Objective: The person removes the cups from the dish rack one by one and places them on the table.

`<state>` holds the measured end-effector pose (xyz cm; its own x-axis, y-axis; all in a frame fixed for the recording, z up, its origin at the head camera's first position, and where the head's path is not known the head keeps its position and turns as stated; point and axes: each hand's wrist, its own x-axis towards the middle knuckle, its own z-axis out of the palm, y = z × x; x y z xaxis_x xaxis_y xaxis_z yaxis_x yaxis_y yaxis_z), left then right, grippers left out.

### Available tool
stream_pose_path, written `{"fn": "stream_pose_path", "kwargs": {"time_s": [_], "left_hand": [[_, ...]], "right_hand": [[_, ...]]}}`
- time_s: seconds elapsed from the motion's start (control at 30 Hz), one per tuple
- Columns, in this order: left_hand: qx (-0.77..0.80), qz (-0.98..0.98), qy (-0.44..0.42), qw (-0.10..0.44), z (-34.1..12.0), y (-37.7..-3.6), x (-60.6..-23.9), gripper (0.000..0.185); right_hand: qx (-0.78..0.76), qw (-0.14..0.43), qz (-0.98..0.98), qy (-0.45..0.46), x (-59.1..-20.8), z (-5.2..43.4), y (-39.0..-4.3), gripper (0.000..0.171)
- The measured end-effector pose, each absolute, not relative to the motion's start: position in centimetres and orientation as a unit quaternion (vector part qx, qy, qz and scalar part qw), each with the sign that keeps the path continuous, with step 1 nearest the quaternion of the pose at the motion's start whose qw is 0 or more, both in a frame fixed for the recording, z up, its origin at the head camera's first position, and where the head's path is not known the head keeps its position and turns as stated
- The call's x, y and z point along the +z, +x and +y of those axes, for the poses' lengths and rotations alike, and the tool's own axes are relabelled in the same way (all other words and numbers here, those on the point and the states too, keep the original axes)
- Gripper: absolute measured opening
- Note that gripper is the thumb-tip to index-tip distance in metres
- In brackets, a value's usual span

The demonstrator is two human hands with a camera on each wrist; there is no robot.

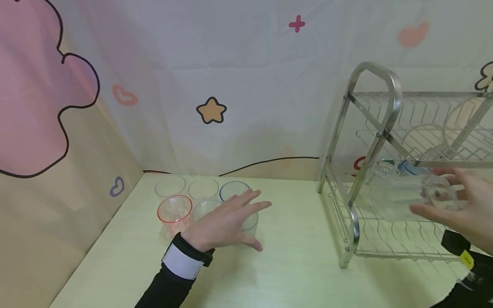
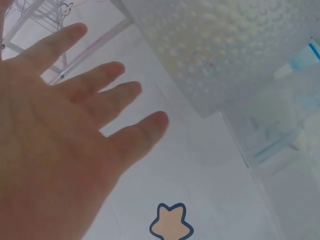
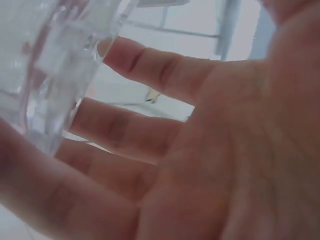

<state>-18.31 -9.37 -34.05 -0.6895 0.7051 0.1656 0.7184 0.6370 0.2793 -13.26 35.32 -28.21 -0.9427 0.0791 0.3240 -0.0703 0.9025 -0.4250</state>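
Note:
My left hand (image 1: 227, 220) is spread flat, palm down, over a cluster of plastic cups on the pale table (image 1: 292, 261). It covers the front right clear cup (image 1: 251, 222); whether it touches that cup I cannot tell. A pink-rimmed cup (image 1: 174, 211) and a blue-rimmed cup (image 1: 234, 190) stand beside it. In the left wrist view the palm (image 2: 65, 130) holds nothing, and a dimpled clear cup (image 2: 225, 50) is close by. My right hand (image 1: 458, 209) grips a clear cup (image 1: 400, 192) by its base, sideways, at the lower tier of the dish rack (image 1: 379, 128). The right wrist view shows fingers (image 3: 150, 70) curled round the cup (image 3: 50, 65).
The two-tier metal rack stands at the right, its wire shelf (image 1: 393, 244) low over the table. Three more clear cups (image 1: 203, 188) sit in the cluster near the back left corner. A patterned curtain with a star (image 1: 211, 111) closes the back and left.

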Motion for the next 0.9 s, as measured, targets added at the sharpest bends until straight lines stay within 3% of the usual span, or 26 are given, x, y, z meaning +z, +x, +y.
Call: {"fn": "stream_pose_path", "kwargs": {"time_s": [0.2, 0.37, 0.9], "left_hand": [[-0.179, -0.887, -0.423, 0.052, -9.1, -18.2, -33.8, 0.088], [-0.194, -0.877, -0.434, 0.069, -9.1, -18.0, -33.6, 0.086], [-0.228, -0.844, -0.470, 0.119, -9.1, -17.4, -32.5, 0.083]], "right_hand": [[0.249, 0.226, -0.942, 0.005, -26.8, 32.1, -10.3, 0.089], [0.274, 0.246, -0.929, 0.029, -26.3, 30.7, -9.1, 0.091], [0.228, 0.241, -0.922, 0.201, -25.7, 27.0, -8.3, 0.092]]}}
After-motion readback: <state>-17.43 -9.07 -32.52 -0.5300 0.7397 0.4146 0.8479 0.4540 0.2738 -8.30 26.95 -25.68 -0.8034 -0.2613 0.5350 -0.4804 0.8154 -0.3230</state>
